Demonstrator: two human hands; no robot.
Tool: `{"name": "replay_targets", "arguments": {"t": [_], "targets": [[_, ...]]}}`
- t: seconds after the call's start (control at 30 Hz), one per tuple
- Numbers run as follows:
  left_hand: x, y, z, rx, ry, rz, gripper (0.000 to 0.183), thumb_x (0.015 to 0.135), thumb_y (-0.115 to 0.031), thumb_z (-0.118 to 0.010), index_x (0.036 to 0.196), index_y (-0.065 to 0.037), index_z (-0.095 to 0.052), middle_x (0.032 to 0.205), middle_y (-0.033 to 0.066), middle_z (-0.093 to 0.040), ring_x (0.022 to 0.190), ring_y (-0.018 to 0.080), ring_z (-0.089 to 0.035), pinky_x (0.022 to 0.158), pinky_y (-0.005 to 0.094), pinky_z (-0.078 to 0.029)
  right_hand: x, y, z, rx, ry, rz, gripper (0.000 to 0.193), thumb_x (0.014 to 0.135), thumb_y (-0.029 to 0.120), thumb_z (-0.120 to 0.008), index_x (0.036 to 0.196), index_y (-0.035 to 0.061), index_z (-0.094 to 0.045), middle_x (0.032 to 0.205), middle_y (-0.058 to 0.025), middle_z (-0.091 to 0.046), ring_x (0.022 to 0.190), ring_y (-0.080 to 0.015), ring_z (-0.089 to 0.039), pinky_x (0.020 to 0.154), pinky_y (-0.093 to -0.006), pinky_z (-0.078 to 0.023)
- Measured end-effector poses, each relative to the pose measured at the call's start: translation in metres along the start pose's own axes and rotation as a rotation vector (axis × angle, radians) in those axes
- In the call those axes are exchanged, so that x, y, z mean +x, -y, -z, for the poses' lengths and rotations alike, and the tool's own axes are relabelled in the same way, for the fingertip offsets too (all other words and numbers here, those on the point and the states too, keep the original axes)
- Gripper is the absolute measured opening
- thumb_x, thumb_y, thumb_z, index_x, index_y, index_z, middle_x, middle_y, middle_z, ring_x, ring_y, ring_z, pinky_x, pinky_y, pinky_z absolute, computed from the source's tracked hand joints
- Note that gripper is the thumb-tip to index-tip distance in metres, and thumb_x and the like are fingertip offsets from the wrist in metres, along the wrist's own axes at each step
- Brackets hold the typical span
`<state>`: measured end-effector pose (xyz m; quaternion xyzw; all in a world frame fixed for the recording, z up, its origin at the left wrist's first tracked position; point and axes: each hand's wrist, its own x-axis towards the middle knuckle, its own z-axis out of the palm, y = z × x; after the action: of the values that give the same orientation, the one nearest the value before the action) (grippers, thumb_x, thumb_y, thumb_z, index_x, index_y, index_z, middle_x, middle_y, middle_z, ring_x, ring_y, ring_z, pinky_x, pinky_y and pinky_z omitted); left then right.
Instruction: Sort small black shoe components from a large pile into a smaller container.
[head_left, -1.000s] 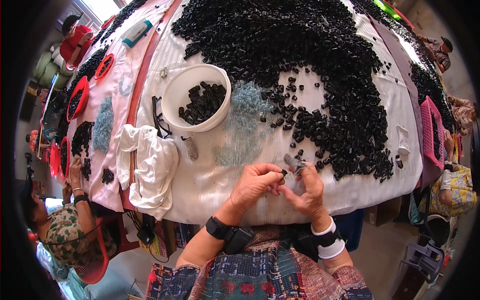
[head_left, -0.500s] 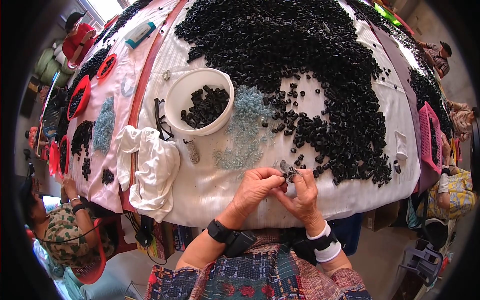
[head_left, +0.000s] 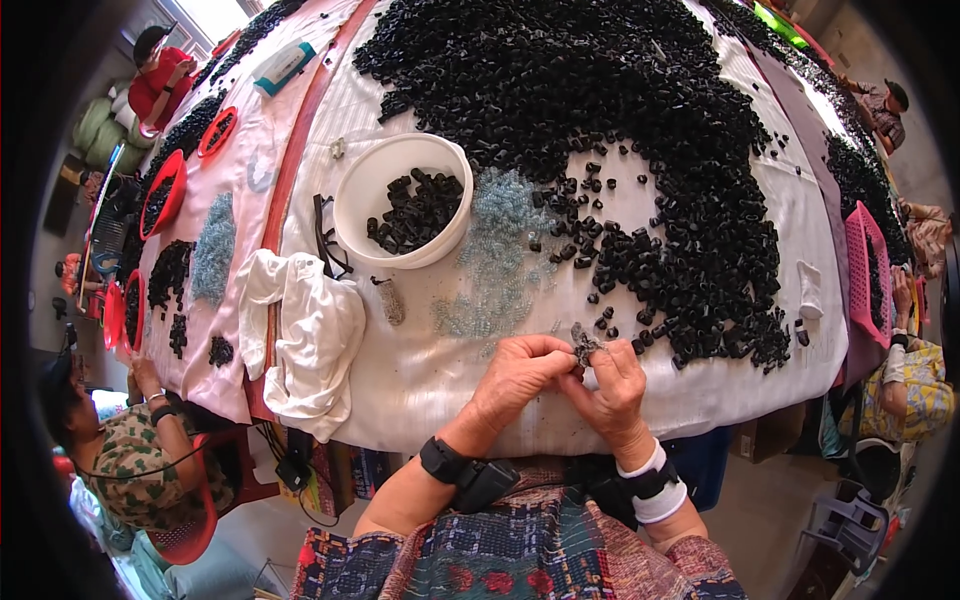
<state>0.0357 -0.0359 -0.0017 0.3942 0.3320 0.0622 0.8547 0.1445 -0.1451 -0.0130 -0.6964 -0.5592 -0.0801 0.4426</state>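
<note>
My left hand [head_left: 518, 380] and right hand [head_left: 610, 388] pinch a small grey bit [head_left: 586, 344] between fingertips (too small to make out), near the bench's [head_left: 415, 395] front edge; light, steady pressure should serve best, clear of the black pieces [head_left: 690, 270] beyond.

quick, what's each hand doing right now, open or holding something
Left hand: closed in a pinch; what it holds is hidden.
Right hand: curled, grey thing at its tips; grip cannot be told.
</note>
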Motion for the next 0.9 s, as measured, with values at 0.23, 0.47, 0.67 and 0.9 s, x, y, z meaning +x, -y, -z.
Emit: {"name": "replay_targets", "arguments": {"t": [0.23,0.47,0.67,0.9], "targets": [[0.0018,0.0007,0.0004,0.001,0.021,-0.005,0.010,0.083,-0.007,-0.061,0.090,0.000,-0.064,0.082,0.0063,-0.066,0.074,0.0115,-0.064,0.064,0.0207,-0.052,0.0009,-0.0007,0.0007,0.010,0.031,-0.021,0.031,0.058,0.007,-0.077,0.078,0.0015,-0.053,0.071,-0.0106,-0.050,0.063,-0.0291,-0.050,0.054,-0.0365,-0.043],[0.0011,0.0005,-0.0012,0.001,0.021,-0.018,0.011,0.083,-0.007,-0.061,0.089,0.002,-0.064,0.081,0.0073,-0.066,0.073,0.0118,-0.064,0.065,0.0211,-0.051,0.0003,0.0027,0.0012,-0.013,0.045,-0.020,0.031,0.059,0.006,-0.077,0.078,0.0008,-0.052,0.070,-0.0105,-0.049,0.061,-0.0279,-0.050,0.051,-0.0354,-0.043],[0.0010,0.0019,-0.0021,0.034,-0.022,-0.022,0.010,0.083,-0.008,-0.062,0.089,0.000,-0.065,0.081,0.0033,-0.065,0.071,0.0087,-0.061,0.063,0.0193,-0.049,-0.0009,0.0010,-0.0002,-0.018,0.014,-0.009,0.029,0.060,0.005,-0.076,0.077,0.0013,-0.053,0.068,-0.0094,-0.048,0.058,-0.0266,-0.050,0.049,-0.0347,-0.042],[0.0026,0.0051,-0.0013,0.098,-0.011,-0.044,0.010,0.083,-0.008,-0.062,0.090,-0.001,-0.065,0.080,0.0013,-0.064,0.068,0.0065,-0.059,0.062,0.0182,-0.048,-0.0028,-0.0019,0.0005,0.003,0.012,0.012,0.026,0.060,0.004,-0.076,0.076,0.0011,-0.054,0.067,-0.0096,-0.049,0.057,-0.0267,-0.049,0.049,-0.0349,-0.042]]}}
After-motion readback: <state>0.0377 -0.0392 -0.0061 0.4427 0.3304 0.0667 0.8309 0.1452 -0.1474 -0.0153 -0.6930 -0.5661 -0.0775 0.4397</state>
